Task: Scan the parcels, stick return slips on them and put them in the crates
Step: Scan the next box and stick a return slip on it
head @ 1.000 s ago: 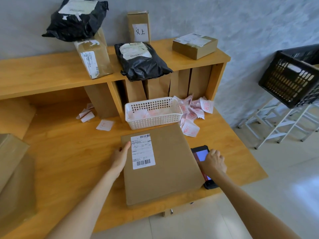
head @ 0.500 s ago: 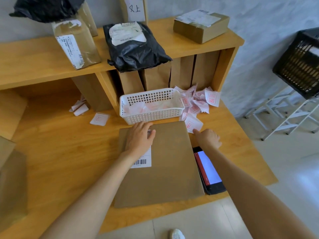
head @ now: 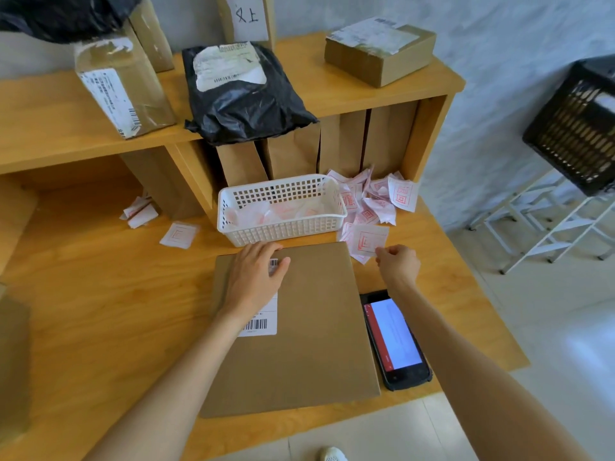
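left hand [head: 254, 281]: lies flat on the flat brown parcel [head: 299, 331], palm down, fingers straight and released, covering the upper part of the shipping label [head: 263, 322]; only the label's barcode end shows below the wrist.
right hand: [head: 397, 264] fingers pinch the near corner of one return slip [head: 367, 239], white with a red square print, just right of the parcel's far corner.
flat brown parcel: lies on the tabletop [head: 100, 304], near edge close to the tabletop's front edge, far edge just beside the white basket [head: 283, 211].
slips: loose pile [head: 376, 201] right of the basket, against the shelf unit's side panel; more pale slips inside the basket; one single slip [head: 179, 234] and a small crumpled bunch [head: 138, 211] lie left of the basket.
scanner: black handheld [head: 394, 339] lies screen up, lit white with a red bar, touching or just beside the parcel's right edge; cannot tell which.
shelf top [head: 43, 121]: black poly bag parcel [head: 239, 94] overhangs the front edge; taped box [head: 123, 91] stands tilted to its left; flat box [head: 381, 49] at the right end; upright box with a handwritten white label [head: 248, 18] at the back.
under shelf: brown paper packets [head: 293, 154] stand upright in a row.
crate: black slotted crate [head: 575, 128] sits tilted on a white frame stand [head: 545, 227], well apart to the right, off the tabletop.
left edge: brown cartons [head: 13, 361], partly out of view.
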### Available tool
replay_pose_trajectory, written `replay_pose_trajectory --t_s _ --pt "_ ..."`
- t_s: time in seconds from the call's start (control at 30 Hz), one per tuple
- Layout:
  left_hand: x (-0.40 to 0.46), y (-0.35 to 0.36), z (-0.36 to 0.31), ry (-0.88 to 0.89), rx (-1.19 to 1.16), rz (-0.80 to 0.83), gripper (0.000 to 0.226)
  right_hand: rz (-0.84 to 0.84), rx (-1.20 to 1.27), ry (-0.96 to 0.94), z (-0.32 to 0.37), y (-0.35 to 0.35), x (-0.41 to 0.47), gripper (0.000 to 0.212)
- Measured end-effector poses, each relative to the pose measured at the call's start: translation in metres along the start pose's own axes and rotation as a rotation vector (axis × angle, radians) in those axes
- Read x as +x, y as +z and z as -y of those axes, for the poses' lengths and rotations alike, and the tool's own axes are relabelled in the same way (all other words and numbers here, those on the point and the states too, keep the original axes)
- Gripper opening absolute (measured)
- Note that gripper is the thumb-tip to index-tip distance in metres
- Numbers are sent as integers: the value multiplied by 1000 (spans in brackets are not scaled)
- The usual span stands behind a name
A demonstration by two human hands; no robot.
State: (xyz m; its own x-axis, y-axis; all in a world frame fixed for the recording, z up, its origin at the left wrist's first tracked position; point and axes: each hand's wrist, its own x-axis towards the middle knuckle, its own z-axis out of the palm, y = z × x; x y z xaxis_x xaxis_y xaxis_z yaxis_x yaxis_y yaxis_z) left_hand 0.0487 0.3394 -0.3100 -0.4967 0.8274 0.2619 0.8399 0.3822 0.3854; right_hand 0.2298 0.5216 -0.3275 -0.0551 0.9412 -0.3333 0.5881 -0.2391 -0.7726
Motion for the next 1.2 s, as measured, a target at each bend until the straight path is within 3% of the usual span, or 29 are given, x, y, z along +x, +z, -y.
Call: replay_pose_trajectory --t_s 0.27,0.43,0.5,0.6,0.7,0.8,0.9,1.2 --pt "-1 -7 -1 -37 -73 29 34 -106 211 -171 35 -28 -31 5" --pt "-2 -22 6 -106 -66 156 34 19 301 -217 55 -19 -55 4" --pt "10 -33 5 -187 -207 227 35 184 329 -228 65 -12 -65 5" --pt "32 -54 0 -340 -643 240 25 405 324 -255 75 -1 -78 5" --pt "44 -74 1 -432 -979 279 12 474 317 -279 80 9 -85 9" --pt "44 -86 9 -494 -1171 277 15 471 301 -295 81 17 -89 11" --pt "40 -90 17 -553 -1253 269 26 469 301 -293 81 22 -91 10" --pt "35 -98 25 -609 -1314 310 7 515 223 -325 92 26 -91 11"
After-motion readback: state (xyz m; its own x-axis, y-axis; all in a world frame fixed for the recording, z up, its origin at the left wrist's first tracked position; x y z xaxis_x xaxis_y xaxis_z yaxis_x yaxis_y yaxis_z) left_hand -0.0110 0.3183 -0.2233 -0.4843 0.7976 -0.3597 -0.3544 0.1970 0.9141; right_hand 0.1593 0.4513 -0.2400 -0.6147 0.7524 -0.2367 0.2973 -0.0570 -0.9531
